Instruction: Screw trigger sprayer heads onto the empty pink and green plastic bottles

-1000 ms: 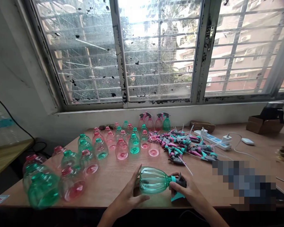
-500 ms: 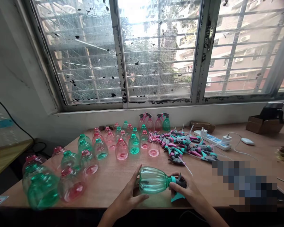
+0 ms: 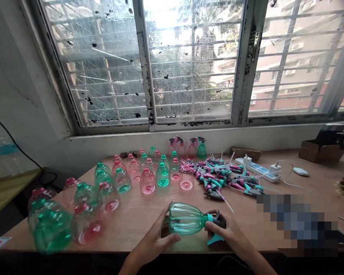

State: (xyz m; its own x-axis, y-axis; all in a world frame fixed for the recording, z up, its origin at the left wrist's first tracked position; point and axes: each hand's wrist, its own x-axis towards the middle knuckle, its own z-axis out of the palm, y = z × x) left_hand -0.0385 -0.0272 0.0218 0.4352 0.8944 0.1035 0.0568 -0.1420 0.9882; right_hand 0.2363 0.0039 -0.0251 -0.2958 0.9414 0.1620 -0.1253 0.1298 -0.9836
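A clear green spray bottle [image 3: 186, 218] lies sideways between my hands above the front of the table, its neck pointing right. My left hand [image 3: 162, 233] is wrapped around the bottle's base end. At the neck, the fingers of my right hand [image 3: 225, 227] grip the black and turquoise trigger sprayer [image 3: 218, 220], whose collar meets the bottle's mouth. Beyond my right hand lies a heap of loose trigger sprayers [image 3: 218, 175] in pink, turquoise and black, with thin tubes sticking out. Open-necked green and pink bottles [image 3: 147, 181] stand to the left and behind.
Several bottles with sprayers fitted [image 3: 201, 148] stand against the wall below the window. A white power strip [image 3: 259, 169] with plugs and cable lies right of the heap. Farther right are a cardboard box [image 3: 318, 150] and a blurred patch [image 3: 299, 223].
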